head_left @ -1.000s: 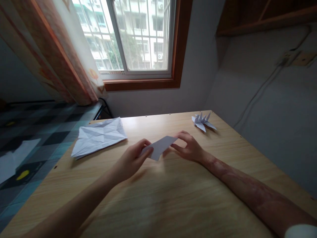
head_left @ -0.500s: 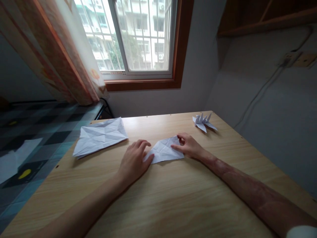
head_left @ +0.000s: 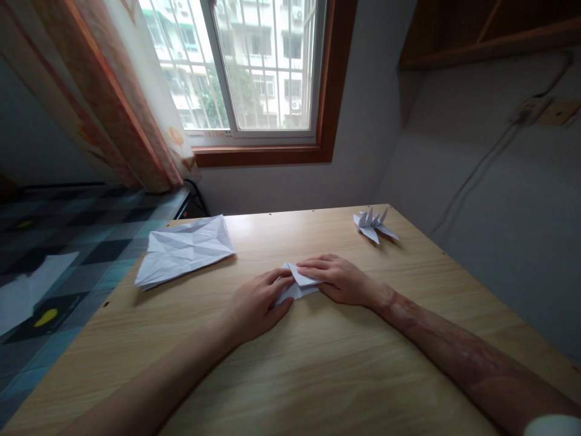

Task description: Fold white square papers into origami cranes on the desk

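Observation:
A small white sheet of paper (head_left: 295, 289) lies on the wooden table with its right part folded over to the left. My left hand (head_left: 259, 303) holds its left end down, fingers bent over the top and thumb along the near edge. From the right, my right hand (head_left: 342, 280) presses the folded flap (head_left: 305, 278), its fingers close together across it and its thumb at the near side. Much of the sheet is hidden under both hands. Beyond my right hand stands a spiky folded paper piece (head_left: 373, 225), apart from it.
Creased white paper sheets (head_left: 188, 249) lie at the table's far left. Other white papers (head_left: 39, 290) rest on the checked bed (head_left: 104, 242) beside the table (head_left: 290, 375). A window (head_left: 267, 72) is ahead, and a cable (head_left: 476, 163) runs down the right wall.
The sheet's right side has been folded over to the left. My right hand has moved from pinching the sheet's edge to lying over the flap; my left hand has shifted slightly right.

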`<state>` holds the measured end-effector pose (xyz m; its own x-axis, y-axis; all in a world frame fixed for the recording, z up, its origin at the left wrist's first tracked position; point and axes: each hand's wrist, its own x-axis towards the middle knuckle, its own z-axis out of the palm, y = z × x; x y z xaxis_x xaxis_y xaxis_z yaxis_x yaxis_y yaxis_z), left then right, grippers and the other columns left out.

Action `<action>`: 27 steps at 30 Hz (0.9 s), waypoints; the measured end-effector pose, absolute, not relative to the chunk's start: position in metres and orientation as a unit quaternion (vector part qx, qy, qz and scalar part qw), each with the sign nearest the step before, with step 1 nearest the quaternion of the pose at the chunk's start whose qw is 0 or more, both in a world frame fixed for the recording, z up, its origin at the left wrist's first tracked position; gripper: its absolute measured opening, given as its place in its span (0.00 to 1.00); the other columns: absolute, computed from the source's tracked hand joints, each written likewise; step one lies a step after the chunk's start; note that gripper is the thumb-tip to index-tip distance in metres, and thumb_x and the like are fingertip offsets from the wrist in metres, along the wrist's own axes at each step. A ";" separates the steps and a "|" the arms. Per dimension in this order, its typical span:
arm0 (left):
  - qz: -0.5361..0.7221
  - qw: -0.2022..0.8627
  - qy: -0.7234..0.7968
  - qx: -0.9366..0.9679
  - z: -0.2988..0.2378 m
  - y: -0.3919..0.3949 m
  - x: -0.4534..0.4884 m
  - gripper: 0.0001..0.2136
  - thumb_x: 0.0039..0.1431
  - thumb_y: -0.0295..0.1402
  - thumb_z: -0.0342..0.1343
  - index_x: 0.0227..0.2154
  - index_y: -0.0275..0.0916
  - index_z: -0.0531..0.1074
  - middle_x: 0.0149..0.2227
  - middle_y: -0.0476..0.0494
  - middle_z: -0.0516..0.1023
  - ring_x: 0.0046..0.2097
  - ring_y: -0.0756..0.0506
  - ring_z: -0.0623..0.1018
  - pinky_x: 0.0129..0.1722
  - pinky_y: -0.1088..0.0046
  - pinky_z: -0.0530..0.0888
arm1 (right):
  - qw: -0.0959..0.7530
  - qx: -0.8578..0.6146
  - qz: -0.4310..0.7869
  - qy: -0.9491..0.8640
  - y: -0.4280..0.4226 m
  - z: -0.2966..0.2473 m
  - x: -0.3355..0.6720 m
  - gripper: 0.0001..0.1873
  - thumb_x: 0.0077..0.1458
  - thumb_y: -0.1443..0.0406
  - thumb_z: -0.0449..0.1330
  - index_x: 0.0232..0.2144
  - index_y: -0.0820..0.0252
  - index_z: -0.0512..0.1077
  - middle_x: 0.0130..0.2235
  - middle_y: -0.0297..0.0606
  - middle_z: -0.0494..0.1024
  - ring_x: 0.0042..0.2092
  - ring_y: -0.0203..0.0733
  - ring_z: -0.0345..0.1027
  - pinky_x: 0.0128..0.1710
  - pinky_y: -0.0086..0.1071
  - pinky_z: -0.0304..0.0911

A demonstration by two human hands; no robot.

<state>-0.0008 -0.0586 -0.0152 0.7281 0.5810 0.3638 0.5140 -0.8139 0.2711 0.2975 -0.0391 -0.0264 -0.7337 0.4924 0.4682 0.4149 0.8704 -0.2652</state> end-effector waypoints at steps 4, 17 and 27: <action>0.233 0.073 0.337 0.909 -0.015 -0.059 -0.001 0.21 0.72 0.38 0.59 0.64 0.42 0.71 0.68 0.33 0.74 0.60 0.35 0.83 0.57 0.56 0.83 | 0.231 -0.230 0.086 -0.941 -0.042 -0.022 0.298 0.30 0.71 0.62 0.64 0.72 0.53 0.70 0.71 0.46 0.75 0.70 0.54 0.71 0.72 0.52 0.65; 0.175 0.015 0.316 0.932 -0.004 -0.060 0.003 0.16 0.75 0.41 0.57 0.60 0.43 0.78 0.61 0.36 0.83 0.59 0.32 0.82 0.60 0.48 0.78 | 0.240 -0.237 0.114 -0.935 -0.040 -0.022 0.300 0.30 0.68 0.61 0.66 0.71 0.46 0.73 0.68 0.41 0.79 0.69 0.55 0.73 0.70 0.53 0.67; 0.140 0.007 0.307 0.941 0.001 -0.055 0.000 0.16 0.78 0.41 0.53 0.59 0.44 0.78 0.61 0.38 0.83 0.58 0.34 0.83 0.56 0.53 0.80 | 0.282 -0.259 0.113 -0.917 -0.043 -0.015 0.301 0.12 0.67 0.64 0.65 0.48 0.47 0.87 0.52 0.36 0.90 0.54 0.52 0.84 0.59 0.51 0.72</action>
<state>-0.0004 -0.0546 0.0007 0.7726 0.5792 0.2600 0.5755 -0.8119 0.0983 0.3014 -0.0430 -0.0149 -0.7073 0.5384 0.4581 0.4105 0.8404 -0.3538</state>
